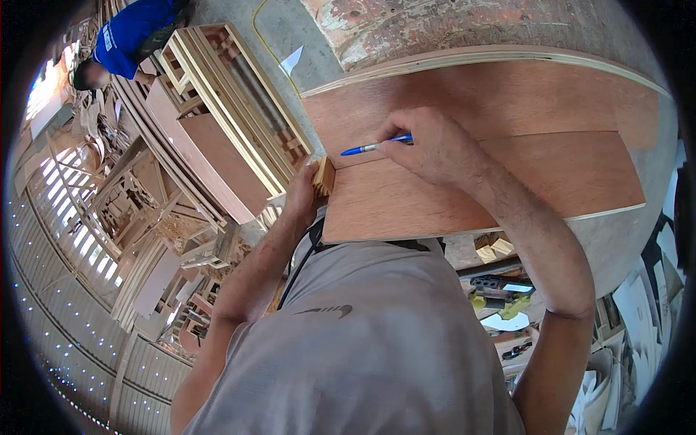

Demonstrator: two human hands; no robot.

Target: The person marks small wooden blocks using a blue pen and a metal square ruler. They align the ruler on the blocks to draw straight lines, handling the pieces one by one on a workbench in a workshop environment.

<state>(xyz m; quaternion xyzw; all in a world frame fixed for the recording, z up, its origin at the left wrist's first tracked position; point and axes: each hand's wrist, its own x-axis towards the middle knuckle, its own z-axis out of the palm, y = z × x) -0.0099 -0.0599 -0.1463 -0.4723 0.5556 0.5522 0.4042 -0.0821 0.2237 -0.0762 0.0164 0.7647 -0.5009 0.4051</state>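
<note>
My right hand (pixel 428 145) is closed around a blue pen (pixel 357 151), held over a reddish plywood panel (pixel 464 192). The pen's blue end points left, near the panel's left edge; whether it touches the wood I cannot tell. Along the far side of this panel runs another plywood surface (pixel 536 94) with a pale curved edge. At the panel's left end my left hand (pixel 303 190) grips a small block of yellowish wood (pixel 324 176), which sits against the edge. Part of the block is hidden by the fingers.
Left of the panel stand long wooden frames (pixel 232 109) and stacked boards. A person in a blue shirt (pixel 134 36) bends over at the far left. Wood offcuts (pixel 494 250) and tools lie below the panel on the right. A worn, paint-stained surface (pixel 435 25) lies beyond.
</note>
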